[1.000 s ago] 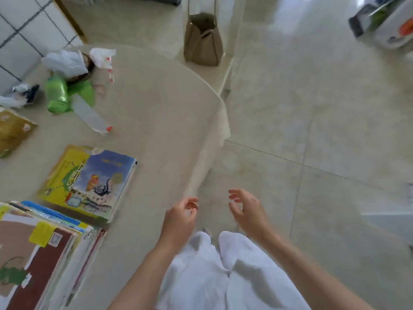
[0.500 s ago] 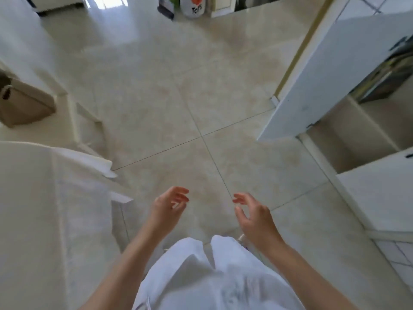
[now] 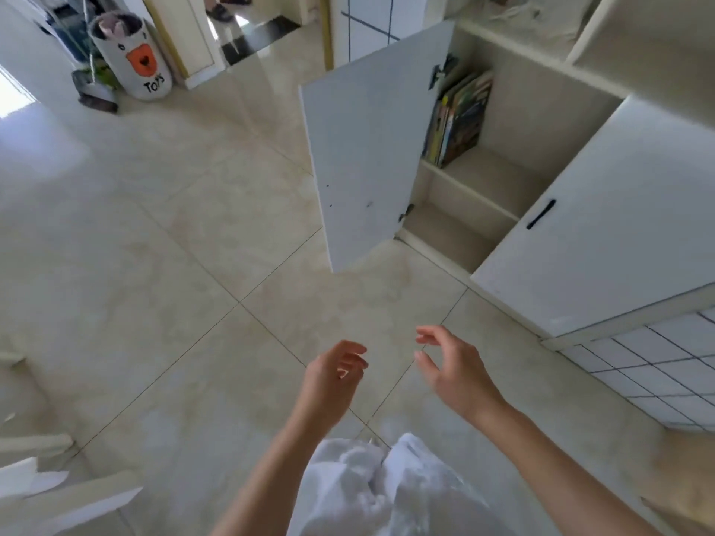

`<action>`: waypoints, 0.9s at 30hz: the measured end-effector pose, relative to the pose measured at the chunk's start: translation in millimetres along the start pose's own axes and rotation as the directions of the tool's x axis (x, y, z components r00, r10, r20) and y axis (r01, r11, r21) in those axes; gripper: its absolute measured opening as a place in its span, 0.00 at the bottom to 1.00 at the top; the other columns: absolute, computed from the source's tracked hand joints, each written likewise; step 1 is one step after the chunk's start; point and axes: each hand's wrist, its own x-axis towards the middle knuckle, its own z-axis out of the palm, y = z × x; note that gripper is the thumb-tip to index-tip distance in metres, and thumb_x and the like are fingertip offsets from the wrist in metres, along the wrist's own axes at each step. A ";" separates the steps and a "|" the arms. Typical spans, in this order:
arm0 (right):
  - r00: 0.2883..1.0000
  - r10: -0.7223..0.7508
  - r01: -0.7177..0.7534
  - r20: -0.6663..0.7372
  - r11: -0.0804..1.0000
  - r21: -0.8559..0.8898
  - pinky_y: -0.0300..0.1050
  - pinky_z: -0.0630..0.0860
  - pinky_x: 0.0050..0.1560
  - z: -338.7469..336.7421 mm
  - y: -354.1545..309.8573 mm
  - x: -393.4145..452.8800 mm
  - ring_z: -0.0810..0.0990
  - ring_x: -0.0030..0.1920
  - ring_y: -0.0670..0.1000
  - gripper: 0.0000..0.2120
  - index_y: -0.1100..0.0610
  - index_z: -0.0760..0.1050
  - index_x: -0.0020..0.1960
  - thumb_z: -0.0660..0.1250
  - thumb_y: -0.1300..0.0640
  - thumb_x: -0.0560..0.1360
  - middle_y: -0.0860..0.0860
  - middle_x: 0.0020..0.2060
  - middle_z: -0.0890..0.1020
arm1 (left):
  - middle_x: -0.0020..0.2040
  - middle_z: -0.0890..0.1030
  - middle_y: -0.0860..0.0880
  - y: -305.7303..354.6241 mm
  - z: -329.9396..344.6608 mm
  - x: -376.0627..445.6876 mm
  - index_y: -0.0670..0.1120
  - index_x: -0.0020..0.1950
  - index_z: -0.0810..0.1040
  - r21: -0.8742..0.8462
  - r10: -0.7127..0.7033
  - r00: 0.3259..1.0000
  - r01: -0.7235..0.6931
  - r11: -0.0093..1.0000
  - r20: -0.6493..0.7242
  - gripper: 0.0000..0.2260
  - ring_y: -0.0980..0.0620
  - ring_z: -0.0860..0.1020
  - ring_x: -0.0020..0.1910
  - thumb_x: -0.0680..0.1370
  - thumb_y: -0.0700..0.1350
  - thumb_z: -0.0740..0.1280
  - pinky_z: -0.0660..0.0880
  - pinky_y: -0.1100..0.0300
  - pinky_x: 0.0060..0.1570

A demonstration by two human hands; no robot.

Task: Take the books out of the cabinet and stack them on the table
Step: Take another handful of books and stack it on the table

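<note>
Books [image 3: 458, 118] stand upright in a tight row on the upper shelf of the cabinet [image 3: 514, 110], thin hardback spines pressed against its left wall, the outermost cover dark and glossy with a busy picture. The cabinet is smooth cream board inside; its flat white door [image 3: 360, 148] hangs swung wide, with small dark hinges showing at its inner edge. A second door [image 3: 603, 226] to the right is closed and carries a slim black bar handle [image 3: 541, 213]. Both hands are empty and held over the polished beige floor tiles [image 3: 154, 245], well apart from the shelf: the left hand [image 3: 332, 375] loosely curled with fingers bent inward, the right hand [image 3: 450, 363] open with fingers spread and slightly hooked. Rumpled white fabric [image 3: 387, 485] fills the lower edge. Far off stands a soft cylindrical toy bin [image 3: 135, 59].
</note>
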 end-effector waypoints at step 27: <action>0.921 0.260 -0.258 -0.291 0.965 0.047 0.33 0.67 0.56 -219.7 53.3 284.8 0.77 0.60 0.47 0.14 0.56 0.74 0.63 0.64 0.56 0.78 0.49 0.56 0.82 | 0.43 0.84 0.51 226.2 98.4 404.4 0.50 0.52 0.79 0.128 0.145 0.929 -0.198 0.972 0.340 0.12 0.48 0.81 0.47 0.75 0.36 0.63 0.77 0.53 0.49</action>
